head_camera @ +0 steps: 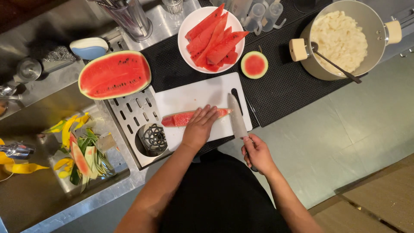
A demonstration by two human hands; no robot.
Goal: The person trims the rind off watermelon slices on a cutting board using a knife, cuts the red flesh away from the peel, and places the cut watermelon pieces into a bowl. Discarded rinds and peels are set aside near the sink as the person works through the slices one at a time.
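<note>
A long watermelon strip (181,118) lies across the white cutting board (194,92). My left hand (199,127) presses flat on top of the strip. My right hand (258,153) grips the handle of a large knife (236,117), whose blade lies on the board with its tip at the strip's right end. Behind the board a white plate (185,28) holds several red watermelon wedges (215,41). A small round end cut of watermelon (254,64) lies beside the plate. A halved watermelon (114,74) rests cut side up at the left.
A pot (371,26) of pale mashed food with a spoon (334,64) stands at the back right on a black mat (284,86). A perforated metal drain plate (133,114) is left of the board. The sink bin (82,157) holds rinds and peels. Clear cups (258,15) stand behind.
</note>
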